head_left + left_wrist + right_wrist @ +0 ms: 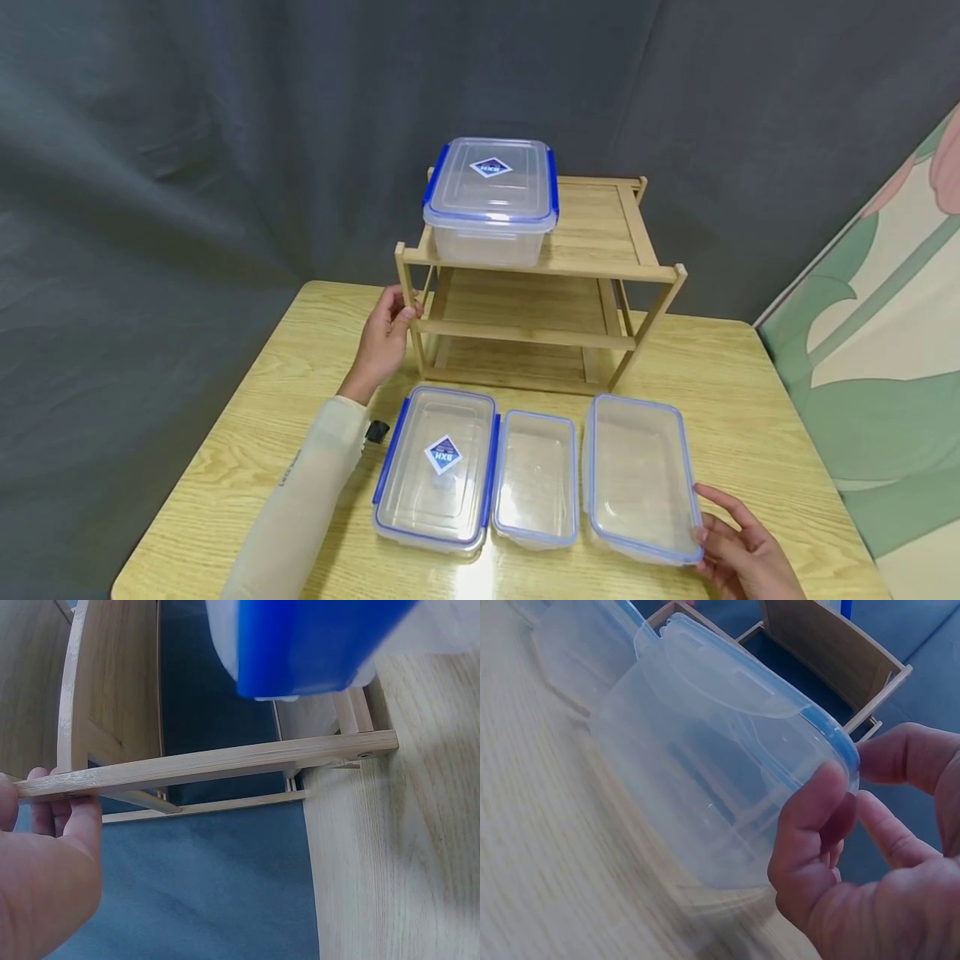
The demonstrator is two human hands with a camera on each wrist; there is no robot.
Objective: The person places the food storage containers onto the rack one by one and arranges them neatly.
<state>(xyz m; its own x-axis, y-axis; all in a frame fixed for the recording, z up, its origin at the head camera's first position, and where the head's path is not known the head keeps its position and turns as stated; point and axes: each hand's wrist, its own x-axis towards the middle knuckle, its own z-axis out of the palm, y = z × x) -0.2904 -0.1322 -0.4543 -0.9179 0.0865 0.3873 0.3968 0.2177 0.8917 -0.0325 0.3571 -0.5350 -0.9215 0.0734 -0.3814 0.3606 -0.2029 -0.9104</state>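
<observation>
My left hand [384, 337] grips the front left leg of a tiered wooden shelf rack [525, 335]; in the left wrist view the fingers [46, 806] wrap round the wooden bar. With fingers and thumb, my right hand [738, 546] pinches the near right corner of a clear plastic food container [641, 467] with a light blue rim. That container [697, 772] rests on the table, its side facing the right wrist camera. To its left lie a smaller clear container [536, 479] and a blue-clipped container [438, 467] with a diamond label.
A larger lidded container [491, 196] with blue clips stands on the left part of the rack's top shelf. The wooden table [247, 417] has a dark curtain [187, 150] behind it and a flower-patterned cloth [885, 333] on the right.
</observation>
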